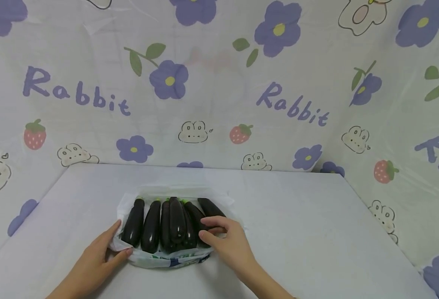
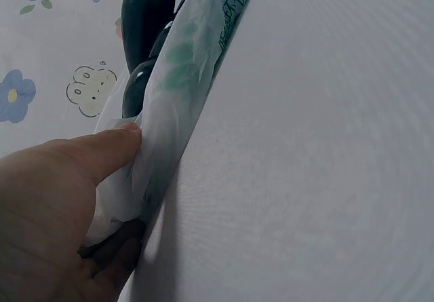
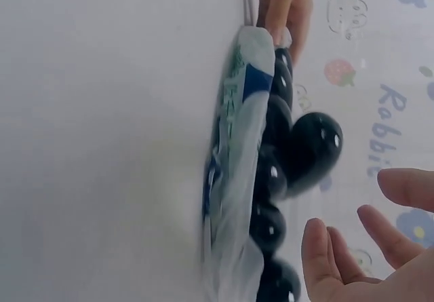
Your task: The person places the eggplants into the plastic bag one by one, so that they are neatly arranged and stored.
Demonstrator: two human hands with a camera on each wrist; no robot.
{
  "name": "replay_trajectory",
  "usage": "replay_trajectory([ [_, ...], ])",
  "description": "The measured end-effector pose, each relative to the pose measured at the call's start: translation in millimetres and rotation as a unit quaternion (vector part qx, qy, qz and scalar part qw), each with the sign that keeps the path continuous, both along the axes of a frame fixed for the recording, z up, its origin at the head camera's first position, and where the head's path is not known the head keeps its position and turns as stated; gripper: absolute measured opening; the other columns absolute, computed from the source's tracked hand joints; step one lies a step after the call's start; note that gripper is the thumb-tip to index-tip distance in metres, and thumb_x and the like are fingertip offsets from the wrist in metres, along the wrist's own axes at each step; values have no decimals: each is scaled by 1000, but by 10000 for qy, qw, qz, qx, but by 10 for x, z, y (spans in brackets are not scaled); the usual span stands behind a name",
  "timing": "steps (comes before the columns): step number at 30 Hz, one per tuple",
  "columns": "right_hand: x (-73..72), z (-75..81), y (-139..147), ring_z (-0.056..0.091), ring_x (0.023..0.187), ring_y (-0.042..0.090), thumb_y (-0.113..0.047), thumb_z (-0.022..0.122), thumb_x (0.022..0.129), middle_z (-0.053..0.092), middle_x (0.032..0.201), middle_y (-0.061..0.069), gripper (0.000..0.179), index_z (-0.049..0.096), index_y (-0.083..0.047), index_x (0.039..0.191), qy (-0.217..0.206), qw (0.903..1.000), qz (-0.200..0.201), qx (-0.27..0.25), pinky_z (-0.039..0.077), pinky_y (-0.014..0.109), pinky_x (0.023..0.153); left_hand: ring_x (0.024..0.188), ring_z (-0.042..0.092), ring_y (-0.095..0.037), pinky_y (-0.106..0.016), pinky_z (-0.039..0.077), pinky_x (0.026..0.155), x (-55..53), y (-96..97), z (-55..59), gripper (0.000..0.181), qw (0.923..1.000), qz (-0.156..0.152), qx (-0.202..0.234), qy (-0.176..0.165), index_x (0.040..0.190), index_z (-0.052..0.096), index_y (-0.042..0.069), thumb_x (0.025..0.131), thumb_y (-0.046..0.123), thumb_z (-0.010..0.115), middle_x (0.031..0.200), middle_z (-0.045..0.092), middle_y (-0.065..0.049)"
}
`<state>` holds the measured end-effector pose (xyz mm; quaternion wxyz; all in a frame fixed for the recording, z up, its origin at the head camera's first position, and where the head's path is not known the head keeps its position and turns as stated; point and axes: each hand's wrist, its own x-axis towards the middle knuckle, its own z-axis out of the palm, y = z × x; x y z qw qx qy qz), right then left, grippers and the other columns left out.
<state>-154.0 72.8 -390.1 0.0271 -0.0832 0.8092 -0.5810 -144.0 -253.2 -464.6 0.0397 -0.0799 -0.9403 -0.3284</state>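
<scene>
Several dark, glossy eggplants [image 1: 151, 226] lie side by side in a white plastic bag [image 1: 152, 260] with blue and green print, spread open on the table. One eggplant [image 1: 177, 220] rests on top of the others near the middle. My left hand [image 1: 98, 257] holds the bag's near left corner; in the left wrist view its thumb [image 2: 112, 151] presses on the bag's edge with a finger lower down against the plastic. My right hand [image 1: 232, 245] hovers over the right-hand eggplants, fingers loosely bent and apart, holding nothing in the right wrist view.
The white table [image 1: 298, 232] extends around the bag on all sides. Behind it and at both sides hangs a cloth [image 1: 219, 95] printed with flowers, rabbits and strawberries.
</scene>
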Motion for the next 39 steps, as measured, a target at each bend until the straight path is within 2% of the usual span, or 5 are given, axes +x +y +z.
replay_trajectory([
  [10, 76, -20, 470, 64, 93, 15, -13, 74, 88, 69, 107, -2, 18, 74, -13, 106, 500, 9955, -651, 482, 53, 33, 79, 134, 28, -53, -70, 29, 102, 33, -142, 27, 94, 9992, -209, 333, -23, 155, 19, 0, 90, 44, 70, 149, 28, -34],
  [18, 110, -43, 913, 62, 99, 14, -17, 74, 90, 68, 114, -3, 21, 73, -16, 110, 287, 9880, -1269, 832, 52, 31, 82, 132, 21, -54, -77, 30, 91, 149, -144, 216, 80, 9982, -95, 227, 549, 152, 30, 3, 92, 36, 71, 152, 22, -27],
  [22, 182, 15, 1091, 61, 103, 15, -18, 72, 92, 66, 118, 0, 25, 71, -14, 116, -20, 9883, -1372, 661, 51, 30, 82, 130, 30, -45, -64, 34, 99, 225, -57, 318, 64, 9886, -215, 226, 1475, 144, 47, 3, 90, 24, 75, 150, 35, -18],
  [28, 226, 105, 1212, 60, 110, 23, -28, 72, 93, 59, 129, 5, 35, 66, -17, 126, 277, 9841, -1450, 992, 53, 36, 87, 127, 39, -32, -14, 21, 106, 285, 53, 460, 57, 9495, -450, 212, 3099, 135, 60, 5, 82, 9, 79, 145, 47, -10],
  [39, 121, -14, 1319, 37, 125, 51, -7, 74, 86, 39, 140, 30, 49, 57, 4, 130, 2365, 9176, -1904, 2565, 38, 69, 92, 127, 37, -44, -69, 13, 109, 127, 158, 621, 55, 9333, -402, -485, 3535, 133, 58, -2, 101, 42, 53, 145, 44, -19],
])
